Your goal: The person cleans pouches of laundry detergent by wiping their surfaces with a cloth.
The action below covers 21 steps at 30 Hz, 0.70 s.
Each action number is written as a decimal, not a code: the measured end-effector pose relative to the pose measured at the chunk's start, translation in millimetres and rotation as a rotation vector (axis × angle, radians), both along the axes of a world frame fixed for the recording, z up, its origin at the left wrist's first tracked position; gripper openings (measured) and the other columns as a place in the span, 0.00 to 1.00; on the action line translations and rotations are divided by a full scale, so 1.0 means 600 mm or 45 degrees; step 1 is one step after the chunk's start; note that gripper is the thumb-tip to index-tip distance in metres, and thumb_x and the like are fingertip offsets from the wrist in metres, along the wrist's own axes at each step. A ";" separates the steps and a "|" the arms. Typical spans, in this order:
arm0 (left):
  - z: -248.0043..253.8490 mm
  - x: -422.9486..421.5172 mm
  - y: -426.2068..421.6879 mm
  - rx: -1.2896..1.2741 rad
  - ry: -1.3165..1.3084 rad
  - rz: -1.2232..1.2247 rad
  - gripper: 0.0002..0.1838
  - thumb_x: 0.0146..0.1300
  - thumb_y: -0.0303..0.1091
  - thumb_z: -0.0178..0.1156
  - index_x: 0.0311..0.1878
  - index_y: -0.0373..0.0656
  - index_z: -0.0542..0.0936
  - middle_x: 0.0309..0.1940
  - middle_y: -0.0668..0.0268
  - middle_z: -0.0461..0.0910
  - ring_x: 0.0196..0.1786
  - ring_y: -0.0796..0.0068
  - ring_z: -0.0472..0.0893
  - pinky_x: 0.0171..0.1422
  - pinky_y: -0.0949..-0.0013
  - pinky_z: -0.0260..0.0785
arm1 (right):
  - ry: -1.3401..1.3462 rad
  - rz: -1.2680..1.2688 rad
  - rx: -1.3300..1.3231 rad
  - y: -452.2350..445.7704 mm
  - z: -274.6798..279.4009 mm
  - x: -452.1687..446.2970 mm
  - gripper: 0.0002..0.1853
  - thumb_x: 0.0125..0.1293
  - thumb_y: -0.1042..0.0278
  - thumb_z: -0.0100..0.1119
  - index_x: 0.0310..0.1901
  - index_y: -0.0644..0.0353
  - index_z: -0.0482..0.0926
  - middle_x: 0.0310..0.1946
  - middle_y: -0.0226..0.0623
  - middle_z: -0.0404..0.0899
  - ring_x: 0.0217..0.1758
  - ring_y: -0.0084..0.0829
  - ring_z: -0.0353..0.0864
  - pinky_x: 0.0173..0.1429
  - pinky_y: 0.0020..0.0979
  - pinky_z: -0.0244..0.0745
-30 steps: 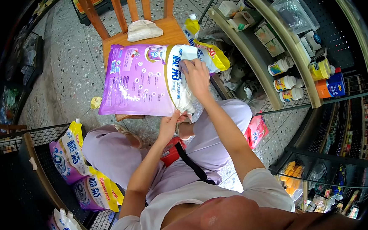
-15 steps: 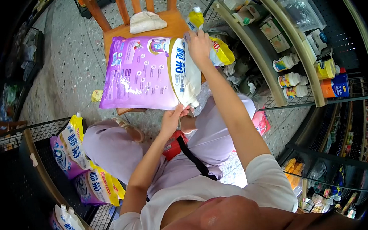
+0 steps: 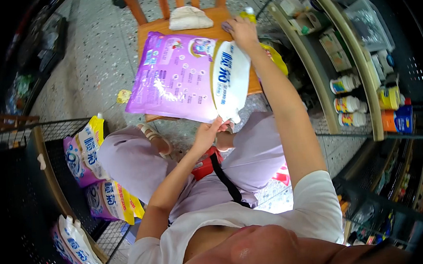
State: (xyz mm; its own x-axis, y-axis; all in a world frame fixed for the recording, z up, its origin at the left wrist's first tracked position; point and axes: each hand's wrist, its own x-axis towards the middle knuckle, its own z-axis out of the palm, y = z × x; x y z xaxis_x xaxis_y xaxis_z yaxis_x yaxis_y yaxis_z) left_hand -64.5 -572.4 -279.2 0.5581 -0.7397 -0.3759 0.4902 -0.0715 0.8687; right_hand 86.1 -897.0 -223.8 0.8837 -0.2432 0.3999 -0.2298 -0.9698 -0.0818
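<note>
A large purple and white laundry detergent pouch (image 3: 179,80) lies on the seat of a wooden chair (image 3: 159,31) in front of me. Its white cap end points to my right. My left hand (image 3: 208,133) is closed on the pouch's near right corner, beside the small white spout (image 3: 235,119). Beyond the pouch's far right corner, my right hand (image 3: 243,32) is over the chair seat. A small grey-purple piece, apparently cloth (image 3: 227,26), shows at its fingertips. A folded white cloth (image 3: 190,18) rests on the seat behind the pouch.
More detergent pouches (image 3: 84,156) stand on a rack at left. Yellow packs (image 3: 274,58) sit just right of the chair. Shelving (image 3: 296,54) at right carries white bottles (image 3: 348,105) and boxes. A red item (image 3: 205,166) lies between my legs.
My right hand has gone from the pouch's far right edge to the chair seat beyond it. My left hand still grips the near corner. The whole view has shifted slightly.
</note>
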 end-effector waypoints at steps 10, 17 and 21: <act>0.000 -0.003 0.027 -0.059 0.021 0.004 0.21 0.76 0.43 0.51 0.57 0.33 0.78 0.47 0.61 0.85 0.45 0.76 0.82 0.53 0.70 0.74 | 0.110 0.141 0.055 -0.003 0.002 0.080 0.15 0.67 0.53 0.58 0.53 0.41 0.81 0.52 0.32 0.77 0.59 0.41 0.69 0.60 0.47 0.60; 0.026 -0.009 0.068 -0.043 0.121 0.078 0.21 0.76 0.42 0.52 0.58 0.32 0.78 0.47 0.65 0.84 0.48 0.77 0.81 0.57 0.71 0.71 | -0.280 0.159 -0.154 0.085 0.045 0.037 0.21 0.63 0.56 0.63 0.57 0.47 0.80 0.61 0.42 0.71 0.66 0.44 0.64 0.63 0.53 0.58; 0.020 -0.001 0.138 0.074 -0.034 0.062 0.19 0.74 0.41 0.55 0.52 0.32 0.82 0.44 0.66 0.85 0.46 0.79 0.80 0.56 0.74 0.70 | -0.159 0.431 0.311 0.174 0.052 -0.025 0.24 0.65 0.56 0.61 0.61 0.55 0.76 0.62 0.48 0.70 0.65 0.49 0.67 0.66 0.52 0.60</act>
